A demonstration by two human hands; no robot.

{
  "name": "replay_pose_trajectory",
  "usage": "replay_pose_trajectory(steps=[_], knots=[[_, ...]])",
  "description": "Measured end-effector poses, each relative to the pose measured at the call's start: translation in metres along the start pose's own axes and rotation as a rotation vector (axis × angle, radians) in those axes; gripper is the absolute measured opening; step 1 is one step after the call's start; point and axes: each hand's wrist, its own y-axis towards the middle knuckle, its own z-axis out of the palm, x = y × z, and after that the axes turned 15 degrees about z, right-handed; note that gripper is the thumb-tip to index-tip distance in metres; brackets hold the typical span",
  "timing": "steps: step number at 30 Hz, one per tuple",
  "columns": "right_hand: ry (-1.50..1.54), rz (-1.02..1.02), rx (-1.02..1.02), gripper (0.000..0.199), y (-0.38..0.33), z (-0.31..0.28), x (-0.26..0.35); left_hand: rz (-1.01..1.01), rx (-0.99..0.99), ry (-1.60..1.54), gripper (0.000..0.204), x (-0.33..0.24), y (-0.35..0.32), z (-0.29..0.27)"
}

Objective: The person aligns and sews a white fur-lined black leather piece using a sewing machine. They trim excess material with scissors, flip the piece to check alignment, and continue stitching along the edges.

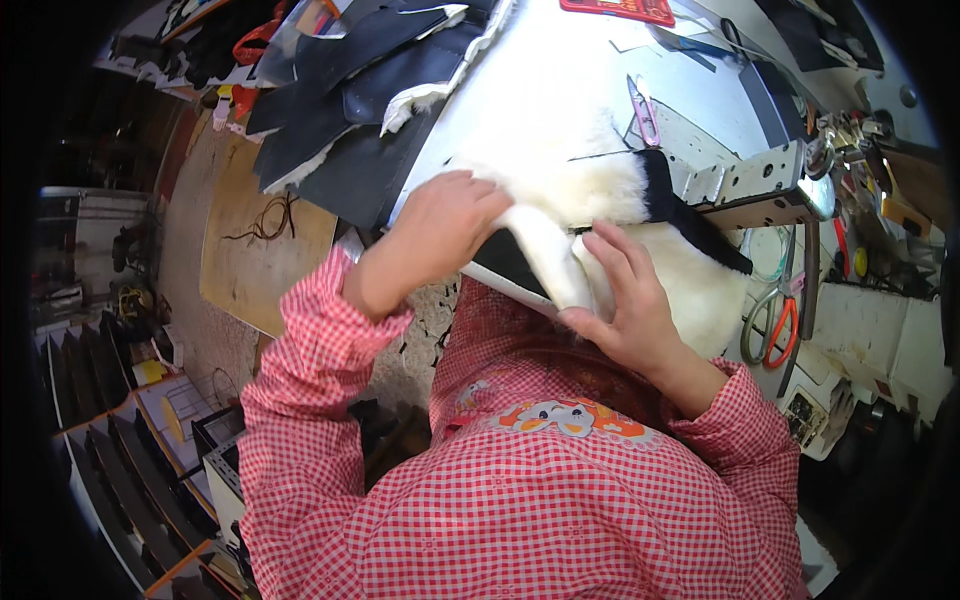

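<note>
Cream fleece (548, 250) hangs over the near edge of the white worktable (540, 80), joined or laid against black material (662, 190) on its right side. My left hand (445, 225) is closed on the fleece's left part, its fingers curled over the edge. My right hand (640, 310) rests against the fleece's lower right, fingers spread and thumb stretched to the left. A wider, smooth cream part (690, 275) of the piece drapes down beyond my right hand. The fleece's underside by my left palm is hidden.
Black leather-like pieces with white fleece lining (380, 60) pile up at the back left. Pink-handled thread snips (643, 110) lie near a metal machine arm (760, 185). Orange-handled scissors (780, 330) hang at the right. A wooden board (265, 240) stands at the left.
</note>
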Motion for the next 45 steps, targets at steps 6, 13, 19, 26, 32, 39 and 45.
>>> replay_pose_trajectory(steps=[6, 13, 19, 26, 32, 39, 45], knots=[[0.038, 0.129, -0.060, 0.050, 0.027, 0.015, 0.013, 0.057, 0.059, 0.042, 0.029, 0.022, 0.048, -0.024], [0.261, 0.303, 0.033, 0.025, 0.023, 0.010, 0.001, 0.289, -0.045, 0.057, 0.027, 0.033, 0.021, -0.021], [-0.439, -0.331, -0.013, 0.024, 0.005, 0.022, 0.009, 0.123, -0.301, 0.246, 0.019, 0.026, -0.010, 0.003], [0.757, 0.538, 0.128, 0.021, 0.013, 0.012, -0.008, -0.586, -0.858, -0.310, 0.030, -0.033, -0.013, 0.045], [1.070, 0.658, 0.066, 0.016, 0.020, 0.006, -0.020, -0.042, -0.551, -0.057, 0.028, -0.059, -0.013, 0.076], [1.051, 0.568, -0.099, 0.013, 0.014, 0.019, -0.017, 0.005, -0.401, 0.101, 0.031, -0.056, -0.019, 0.076], [-0.245, -0.288, 0.070, 0.034, -0.005, 0.015, -0.001, -0.062, -0.403, -0.015, 0.019, -0.065, -0.035, 0.083]])
